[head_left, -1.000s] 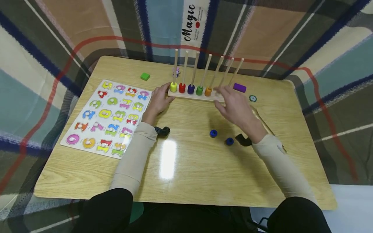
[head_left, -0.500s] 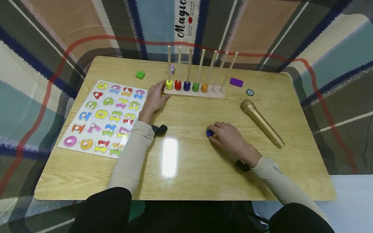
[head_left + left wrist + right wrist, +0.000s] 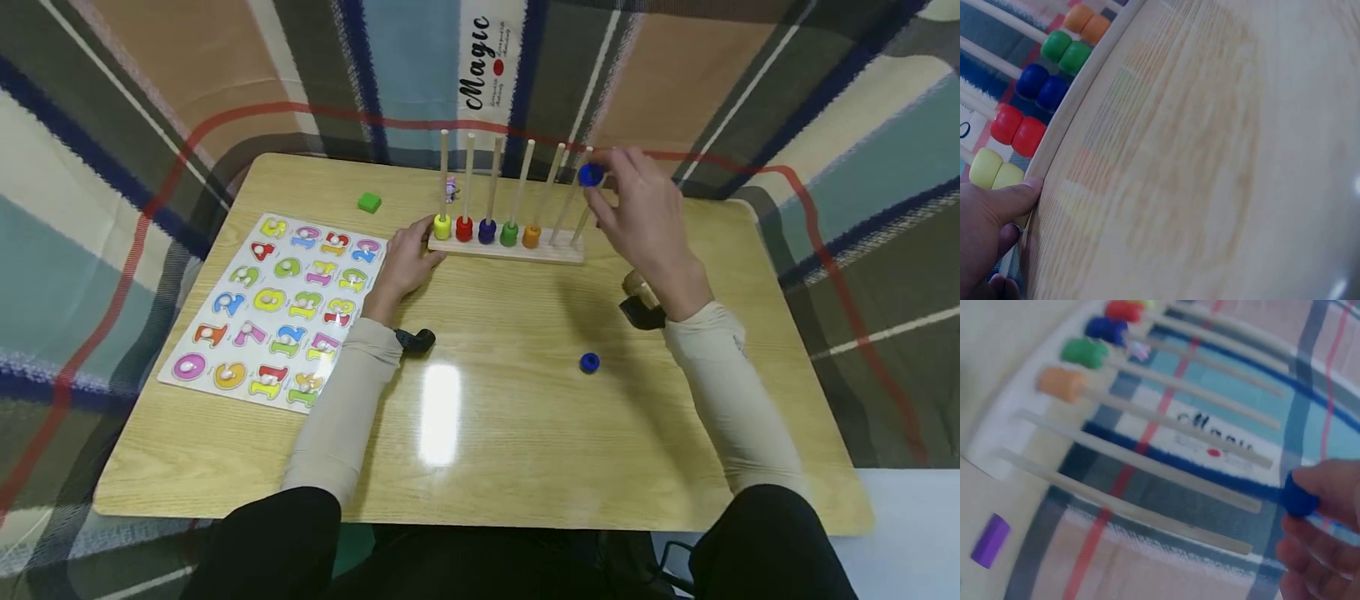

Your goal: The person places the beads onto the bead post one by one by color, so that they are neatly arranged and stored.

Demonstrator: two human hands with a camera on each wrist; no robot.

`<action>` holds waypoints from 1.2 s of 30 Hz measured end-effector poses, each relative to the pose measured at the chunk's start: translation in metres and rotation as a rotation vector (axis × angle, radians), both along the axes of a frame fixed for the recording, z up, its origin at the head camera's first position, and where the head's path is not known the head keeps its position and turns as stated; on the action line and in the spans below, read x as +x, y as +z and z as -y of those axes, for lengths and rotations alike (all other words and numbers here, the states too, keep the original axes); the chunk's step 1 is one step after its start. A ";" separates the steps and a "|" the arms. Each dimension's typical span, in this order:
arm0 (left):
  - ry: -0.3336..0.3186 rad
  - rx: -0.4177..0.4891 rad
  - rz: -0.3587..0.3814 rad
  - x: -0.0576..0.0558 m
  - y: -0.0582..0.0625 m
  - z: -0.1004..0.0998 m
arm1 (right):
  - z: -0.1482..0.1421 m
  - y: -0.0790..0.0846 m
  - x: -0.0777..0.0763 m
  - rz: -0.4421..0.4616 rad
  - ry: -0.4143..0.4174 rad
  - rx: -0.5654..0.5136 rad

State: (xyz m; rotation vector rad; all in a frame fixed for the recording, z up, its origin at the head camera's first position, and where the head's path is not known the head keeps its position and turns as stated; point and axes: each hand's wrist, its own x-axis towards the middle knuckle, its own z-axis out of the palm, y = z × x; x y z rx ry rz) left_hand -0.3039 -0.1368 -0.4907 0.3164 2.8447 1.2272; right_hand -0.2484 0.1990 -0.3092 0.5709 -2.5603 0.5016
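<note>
A wooden peg rack [image 3: 510,248] with several upright pegs stands near the table's back edge. Yellow, red, dark blue, green and orange beads [image 3: 531,237] sit low on its pegs, and the two rightmost pegs are bare. My left hand [image 3: 405,265] grips the rack's left end, the thumb on its front edge beside the yellow beads [image 3: 997,170]. Between thumb and fingers my right hand [image 3: 648,221] pinches a blue bead [image 3: 591,175], raised near the tops of the right pegs. In the right wrist view the bead [image 3: 1299,499] is just beyond a bare peg's tip. Another blue bead [image 3: 589,362] lies on the table.
A number puzzle board [image 3: 273,312] lies left of the left arm. A green block [image 3: 369,202] and a small figurine [image 3: 452,190] are at the back. The gold microphone [image 3: 637,287] is mostly behind the right wrist. A purple block [image 3: 990,540] lies past the rack's right end.
My right hand went down from the rack to the table, took one of the two blue beads, and lifted it to the peg tops. The left hand stays on the rack.
</note>
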 end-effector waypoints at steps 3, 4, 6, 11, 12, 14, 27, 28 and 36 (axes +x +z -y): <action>-0.014 0.001 -0.010 -0.002 0.001 -0.007 | -0.002 0.010 -0.014 -0.033 -0.090 -0.015; -0.014 0.001 -0.012 -0.003 0.002 -0.008 | -0.002 0.012 -0.018 -0.025 -0.110 -0.012; -0.010 0.003 -0.010 -0.003 0.002 -0.010 | -0.002 0.015 -0.025 0.022 -0.137 0.000; -0.012 -0.005 0.003 -0.001 0.000 -0.013 | -0.001 0.015 -0.033 0.151 -0.175 0.052; -0.011 -0.009 0.004 -0.001 0.000 -0.013 | 0.000 0.014 -0.033 0.162 -0.178 0.063; -0.008 -0.010 0.002 0.000 0.000 -0.013 | 0.000 0.012 -0.032 0.167 -0.181 0.076; -0.025 -0.026 0.016 -0.006 0.009 -0.020 | -0.024 -0.027 0.057 0.306 -0.114 0.234; -0.022 -0.025 0.015 -0.007 0.009 -0.019 | -0.026 -0.035 0.066 0.420 -0.106 0.287; -0.009 -0.004 -0.002 -0.006 0.006 -0.008 | -0.028 -0.093 0.120 0.777 -0.038 0.422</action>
